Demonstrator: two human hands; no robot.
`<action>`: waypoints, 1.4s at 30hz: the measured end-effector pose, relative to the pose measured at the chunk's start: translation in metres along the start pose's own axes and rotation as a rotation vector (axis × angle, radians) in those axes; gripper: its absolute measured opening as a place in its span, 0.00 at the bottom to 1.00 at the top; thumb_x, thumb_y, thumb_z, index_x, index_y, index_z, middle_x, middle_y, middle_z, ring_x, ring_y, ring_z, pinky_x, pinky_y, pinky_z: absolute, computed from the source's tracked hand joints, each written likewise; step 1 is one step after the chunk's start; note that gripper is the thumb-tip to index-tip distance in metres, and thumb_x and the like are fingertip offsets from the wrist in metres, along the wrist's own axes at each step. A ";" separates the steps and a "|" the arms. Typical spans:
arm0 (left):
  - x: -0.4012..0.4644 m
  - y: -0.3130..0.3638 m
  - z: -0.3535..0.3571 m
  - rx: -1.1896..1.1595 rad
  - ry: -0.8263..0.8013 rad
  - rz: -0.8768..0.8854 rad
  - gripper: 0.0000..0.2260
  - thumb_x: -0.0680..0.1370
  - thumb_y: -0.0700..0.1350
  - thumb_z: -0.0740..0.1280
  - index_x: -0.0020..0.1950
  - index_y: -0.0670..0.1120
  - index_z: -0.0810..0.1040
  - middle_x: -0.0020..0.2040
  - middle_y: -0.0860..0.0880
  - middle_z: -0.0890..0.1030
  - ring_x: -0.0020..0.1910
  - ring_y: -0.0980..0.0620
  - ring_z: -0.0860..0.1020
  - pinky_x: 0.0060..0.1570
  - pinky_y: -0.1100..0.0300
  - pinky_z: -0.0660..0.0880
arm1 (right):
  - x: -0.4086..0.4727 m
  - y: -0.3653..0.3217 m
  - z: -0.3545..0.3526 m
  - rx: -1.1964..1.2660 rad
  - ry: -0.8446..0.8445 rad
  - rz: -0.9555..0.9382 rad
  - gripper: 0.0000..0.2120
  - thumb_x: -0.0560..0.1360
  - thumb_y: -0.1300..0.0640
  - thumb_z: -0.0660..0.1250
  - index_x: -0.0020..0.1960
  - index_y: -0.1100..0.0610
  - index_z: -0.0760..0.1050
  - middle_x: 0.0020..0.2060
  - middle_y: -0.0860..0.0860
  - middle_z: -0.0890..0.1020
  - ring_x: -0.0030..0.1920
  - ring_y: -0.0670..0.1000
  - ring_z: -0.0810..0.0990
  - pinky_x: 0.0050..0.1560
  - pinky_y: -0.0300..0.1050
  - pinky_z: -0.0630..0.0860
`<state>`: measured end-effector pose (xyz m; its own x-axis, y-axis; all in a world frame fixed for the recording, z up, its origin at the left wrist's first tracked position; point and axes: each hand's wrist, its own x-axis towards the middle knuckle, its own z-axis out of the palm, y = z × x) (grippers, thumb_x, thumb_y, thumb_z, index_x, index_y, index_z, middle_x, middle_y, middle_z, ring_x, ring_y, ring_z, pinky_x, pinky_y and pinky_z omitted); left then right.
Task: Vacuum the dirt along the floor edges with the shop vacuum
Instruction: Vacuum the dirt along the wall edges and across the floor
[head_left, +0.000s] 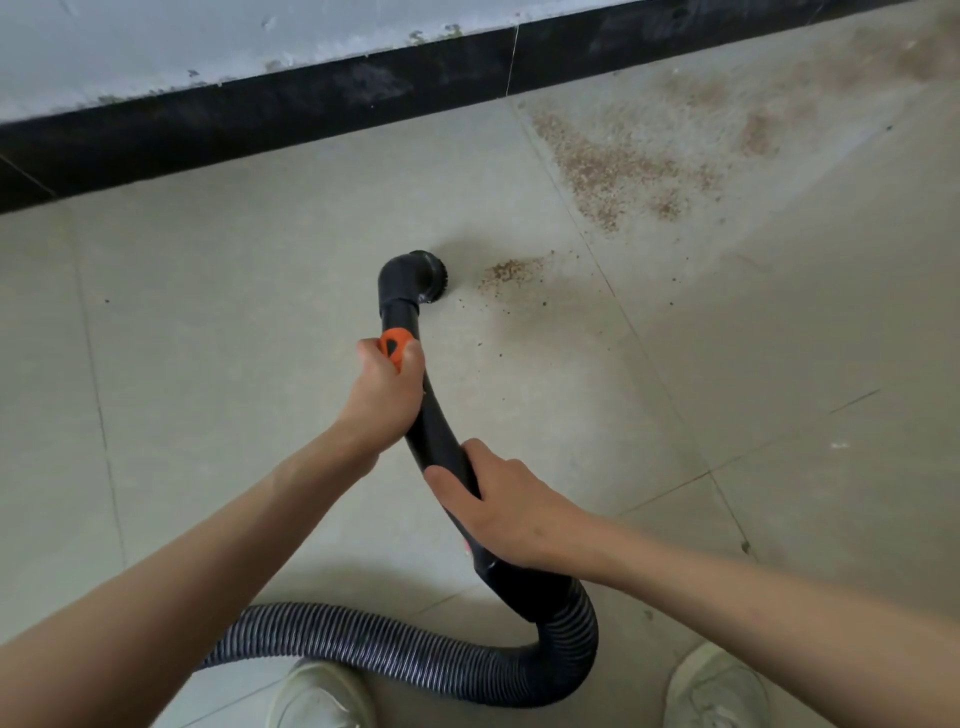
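Far left and top: black baseboard (270, 111) along the foot of a pale wall (156, 41), above a floor (208, 291) of light tiles. Low on the left, ribbed grey hose (363, 647) lying curved on the floor, passing in front of two pale shoes (319, 693). Left hand (387, 387) gripping the rigid black wand (436, 431), fingers curled around its orange collar (396, 347). Beyond that hand, round brush nozzle (423, 278) at the end of the wand's elbow, down at the floor and turned to the right. Right hand (506, 506) holding the lower part of the wand, thumb across the top, fingers wrapped under. Just right of the nozzle, small patch of brown dirt (511, 270), near but apart from the bristles. Farther right and up, wide scatter of brown grit (639, 156) reaching toward the baseboard.
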<state>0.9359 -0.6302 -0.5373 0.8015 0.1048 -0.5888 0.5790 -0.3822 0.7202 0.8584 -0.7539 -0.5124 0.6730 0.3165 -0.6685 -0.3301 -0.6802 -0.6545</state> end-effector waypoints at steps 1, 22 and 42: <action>-0.002 -0.001 0.002 0.003 -0.003 -0.008 0.12 0.82 0.53 0.51 0.57 0.44 0.60 0.42 0.49 0.70 0.38 0.53 0.71 0.34 0.59 0.68 | -0.001 0.002 0.001 0.004 -0.002 -0.001 0.16 0.80 0.40 0.53 0.51 0.53 0.65 0.38 0.52 0.79 0.35 0.52 0.78 0.42 0.50 0.77; 0.043 0.089 0.113 0.078 -0.235 0.151 0.11 0.82 0.50 0.52 0.56 0.44 0.58 0.41 0.50 0.68 0.37 0.55 0.69 0.34 0.61 0.66 | -0.001 0.057 -0.076 0.201 0.424 0.104 0.15 0.80 0.43 0.55 0.44 0.53 0.67 0.30 0.51 0.81 0.31 0.49 0.81 0.39 0.45 0.76; -0.010 0.009 0.022 -0.089 -0.006 -0.032 0.09 0.81 0.50 0.53 0.55 0.44 0.60 0.42 0.49 0.69 0.40 0.52 0.71 0.44 0.55 0.71 | -0.017 0.015 -0.015 -0.028 0.058 0.000 0.16 0.80 0.39 0.54 0.44 0.51 0.65 0.36 0.51 0.78 0.38 0.53 0.79 0.44 0.49 0.76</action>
<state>0.9296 -0.6545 -0.5329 0.7816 0.1095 -0.6141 0.6155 -0.2959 0.7305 0.8520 -0.7794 -0.5059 0.7103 0.2781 -0.6467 -0.3125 -0.6986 -0.6437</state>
